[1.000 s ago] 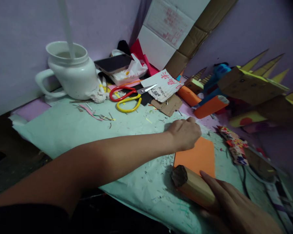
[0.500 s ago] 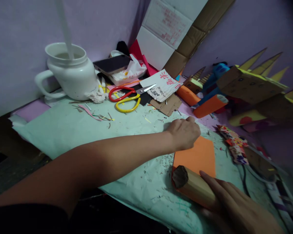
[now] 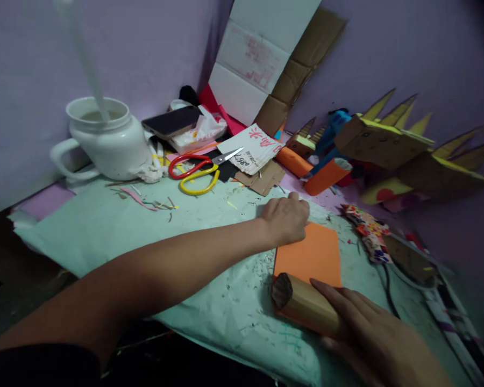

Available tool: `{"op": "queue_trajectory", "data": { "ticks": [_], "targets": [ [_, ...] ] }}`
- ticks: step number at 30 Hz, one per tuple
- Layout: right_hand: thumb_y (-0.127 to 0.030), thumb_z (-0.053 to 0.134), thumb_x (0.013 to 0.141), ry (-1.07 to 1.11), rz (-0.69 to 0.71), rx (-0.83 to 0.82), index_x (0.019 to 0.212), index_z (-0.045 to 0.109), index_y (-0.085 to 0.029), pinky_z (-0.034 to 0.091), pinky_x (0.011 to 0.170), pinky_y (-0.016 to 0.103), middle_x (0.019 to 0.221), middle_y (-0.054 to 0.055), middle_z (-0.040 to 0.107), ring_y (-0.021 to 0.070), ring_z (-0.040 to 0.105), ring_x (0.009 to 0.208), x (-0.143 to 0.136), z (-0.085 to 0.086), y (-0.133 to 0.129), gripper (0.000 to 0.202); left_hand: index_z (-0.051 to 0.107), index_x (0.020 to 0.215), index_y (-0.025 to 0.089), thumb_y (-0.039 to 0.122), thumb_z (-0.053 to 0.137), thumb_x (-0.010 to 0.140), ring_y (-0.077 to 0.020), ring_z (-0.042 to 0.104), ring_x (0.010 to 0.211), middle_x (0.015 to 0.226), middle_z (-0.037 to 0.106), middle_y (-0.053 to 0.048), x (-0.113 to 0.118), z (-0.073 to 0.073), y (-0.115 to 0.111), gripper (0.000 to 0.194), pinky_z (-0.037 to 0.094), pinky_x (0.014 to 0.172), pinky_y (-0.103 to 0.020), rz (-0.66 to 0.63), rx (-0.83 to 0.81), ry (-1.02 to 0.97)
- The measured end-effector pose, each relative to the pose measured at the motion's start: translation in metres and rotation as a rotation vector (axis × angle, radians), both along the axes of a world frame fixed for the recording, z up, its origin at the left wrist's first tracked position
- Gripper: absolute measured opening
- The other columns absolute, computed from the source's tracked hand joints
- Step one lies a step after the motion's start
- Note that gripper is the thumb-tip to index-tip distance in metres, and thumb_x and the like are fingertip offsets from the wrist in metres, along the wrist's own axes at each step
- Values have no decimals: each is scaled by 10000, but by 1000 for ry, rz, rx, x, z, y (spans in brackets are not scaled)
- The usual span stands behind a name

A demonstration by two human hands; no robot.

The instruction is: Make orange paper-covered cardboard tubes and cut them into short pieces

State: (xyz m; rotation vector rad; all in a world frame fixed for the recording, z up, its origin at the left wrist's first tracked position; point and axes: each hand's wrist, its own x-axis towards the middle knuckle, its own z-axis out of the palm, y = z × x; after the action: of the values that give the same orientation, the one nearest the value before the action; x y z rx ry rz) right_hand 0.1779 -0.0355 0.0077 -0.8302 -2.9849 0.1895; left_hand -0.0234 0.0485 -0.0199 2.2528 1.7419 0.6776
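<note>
An orange sheet [image 3: 310, 255] lies on the green-covered table, with a brown cardboard tube [image 3: 310, 306] across its near edge. My right hand [image 3: 363, 322] grips the right part of the tube, thumb beneath and fingers along its top. The tube's hollow, crumpled end faces left. At the sheet's far left corner, my left hand [image 3: 286, 219] is closed in a fist against it; whatever its fingers pinch is too hidden to make out. Scissors [image 3: 199, 172] with one red and one yellow handle lie beyond my left forearm, their blades over a white paper [image 3: 248, 150].
A white mug [image 3: 105, 142] stands at the back left, near a phone [image 3: 171, 122] and tissues. Orange tubes [image 3: 326, 176] and spiked cardboard figures [image 3: 381, 142] fill the back right. A patterned wrapped object [image 3: 369, 234] with a cord lies at the right.
The view has shifted, so the whole scene sits further left and the background slightly lower. Both hands keep about the same places on the sheet and the tube.
</note>
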Motion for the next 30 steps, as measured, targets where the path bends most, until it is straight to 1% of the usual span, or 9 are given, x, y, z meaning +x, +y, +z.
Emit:
{"op": "queue_trajectory", "data": {
  "ticks": [5,9,11,13,16,19,22,27,30],
  "targets": [
    [-298,448,882,13,-70,-24,1327,350,-234,540,622,324,997,94,648,222,647,803,-5,4,-5,460,569,1107,100,336,492,838,-239,624,862,1076,606,-168,-23,41,-17,366,461,677,-324,89,-75,-79],
    [-312,485,868,5,-154,-83,1296,409,-242,491,629,333,996,92,642,240,627,819,-8,5,-8,440,671,793,159,214,515,766,-147,584,701,772,676,-30,-44,72,-78,167,430,632,-253,76,-244,-428],
    [-327,517,855,4,-183,-105,1290,431,-240,469,648,332,996,91,639,245,615,838,-10,7,-8,452,668,762,160,234,538,734,-126,533,572,642,626,-2,-47,69,-113,152,399,532,-242,157,-456,-527],
    [-333,540,843,12,-191,-120,1284,442,-236,451,658,329,986,88,635,244,604,845,-12,10,-8,462,647,879,143,267,575,693,-99,446,441,499,501,56,-44,55,-140,234,353,447,-227,227,-653,-697],
    [-309,564,826,12,-201,-147,1274,449,-232,434,659,333,976,78,630,242,594,840,-14,16,-9,469,583,1033,121,302,654,633,-88,443,382,506,531,58,-28,29,-159,445,365,403,-219,335,-699,-1029],
    [-285,588,805,-5,-225,-168,1269,444,-237,427,656,349,987,68,627,257,591,854,-15,20,-10,488,560,1050,124,331,719,605,-87,461,368,569,595,19,-9,18,-161,516,395,375,-220,354,-674,-1252],
    [-300,598,802,1,-217,-165,1268,442,-233,420,651,351,994,68,629,262,591,861,-14,20,-10,497,578,992,133,318,775,544,-65,468,378,767,653,-40,3,20,-158,524,381,334,-201,390,-665,-1376],
    [-314,606,800,24,-213,-136,1258,446,-243,401,613,326,983,55,644,255,599,842,-13,20,-9,491,637,900,83,304,757,576,-79,460,383,459,563,15,6,23,-156,410,381,382,-188,398,-725,-1335],
    [-335,613,797,23,-210,-130,1242,458,-242,393,594,319,972,50,649,255,603,838,-12,21,-8,480,657,842,80,307,746,595,-72,471,371,461,599,-8,5,21,-152,347,363,403,-183,376,-770,-1265]
  ]
}}
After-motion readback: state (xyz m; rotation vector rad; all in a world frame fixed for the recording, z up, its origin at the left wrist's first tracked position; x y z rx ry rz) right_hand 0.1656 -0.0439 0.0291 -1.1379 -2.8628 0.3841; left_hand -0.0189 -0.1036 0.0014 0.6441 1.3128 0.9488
